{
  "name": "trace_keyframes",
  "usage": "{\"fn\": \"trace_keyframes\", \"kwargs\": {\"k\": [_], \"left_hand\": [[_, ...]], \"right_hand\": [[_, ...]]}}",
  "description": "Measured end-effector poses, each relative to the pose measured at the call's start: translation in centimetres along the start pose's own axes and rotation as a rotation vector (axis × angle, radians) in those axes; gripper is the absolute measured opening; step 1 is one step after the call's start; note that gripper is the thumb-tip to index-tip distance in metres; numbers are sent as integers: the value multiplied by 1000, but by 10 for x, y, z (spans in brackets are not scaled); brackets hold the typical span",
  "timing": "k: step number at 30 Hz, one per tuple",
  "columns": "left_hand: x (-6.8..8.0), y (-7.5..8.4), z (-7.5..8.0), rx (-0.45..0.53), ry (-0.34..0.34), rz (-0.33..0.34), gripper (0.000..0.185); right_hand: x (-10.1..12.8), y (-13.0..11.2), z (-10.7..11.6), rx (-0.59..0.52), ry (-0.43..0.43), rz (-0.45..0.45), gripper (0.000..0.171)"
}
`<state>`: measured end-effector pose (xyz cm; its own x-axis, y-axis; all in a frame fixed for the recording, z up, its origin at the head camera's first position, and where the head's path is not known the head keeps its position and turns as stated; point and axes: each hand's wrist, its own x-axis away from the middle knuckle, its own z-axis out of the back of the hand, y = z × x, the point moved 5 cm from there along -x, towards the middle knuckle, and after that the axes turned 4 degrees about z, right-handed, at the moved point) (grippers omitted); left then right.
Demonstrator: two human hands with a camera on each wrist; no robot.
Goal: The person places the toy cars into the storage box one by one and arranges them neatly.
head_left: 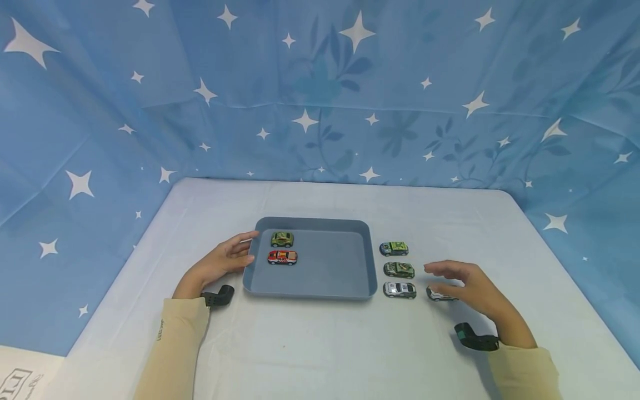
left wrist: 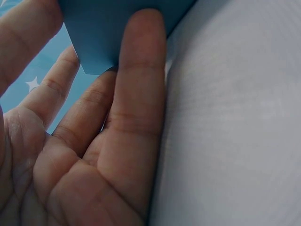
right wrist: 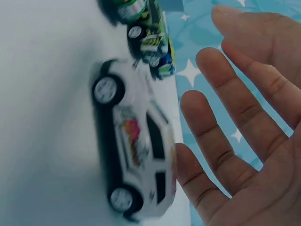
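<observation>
A grey-blue rectangular tray [head_left: 335,278] lies on the table, holding a green toy car [head_left: 282,239] and a red toy car [head_left: 282,257] near its left side. My left hand [head_left: 222,261] is at the tray's left end, fingers extended, and in the left wrist view a fingertip [left wrist: 143,28] rests against the tray wall [left wrist: 94,42]. Over a white toy car [right wrist: 136,146] with a colourful side print hovers my right hand [head_left: 467,283], its fingers spread and holding nothing. The thumb partly hides that car in the head view.
Between the tray and my right hand stand a blue-and-green toy car [head_left: 394,248], a dark green one [head_left: 399,270] and a silver one [head_left: 399,290] in a column. A white cloth [head_left: 320,344] covers the table, with a blue starry curtain [head_left: 250,72] behind.
</observation>
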<state>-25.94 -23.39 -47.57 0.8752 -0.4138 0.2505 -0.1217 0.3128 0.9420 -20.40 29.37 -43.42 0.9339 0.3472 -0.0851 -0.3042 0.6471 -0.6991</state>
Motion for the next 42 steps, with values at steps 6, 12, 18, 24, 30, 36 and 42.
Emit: {"fn": "trace_keyframes", "kwargs": {"k": [6,12,18,24,30,36,42], "left_hand": [[-1,0,0,8,-5,-8,76],[-2,0,0,16,-8,-10,76],[-1,1,-1,12,-8,-9,77],[0,2,-1,-1,1,1,76],[0,2,-1,-7,4,4,76],[-1,0,0,11,-7,-10,78],[-1,-1,0,17,-12,-15,79]], "right_hand": [[7,8,5,10,-9,-48,35],[12,15,9,36,-18,-27,33],[15,23,9,42,-52,-47,35],[17,28,10,68,-75,-33,40],[17,32,9,88,-83,-63,40],[14,32,8,132,-70,-64,35],[13,32,8,163,-68,-68,34]]}}
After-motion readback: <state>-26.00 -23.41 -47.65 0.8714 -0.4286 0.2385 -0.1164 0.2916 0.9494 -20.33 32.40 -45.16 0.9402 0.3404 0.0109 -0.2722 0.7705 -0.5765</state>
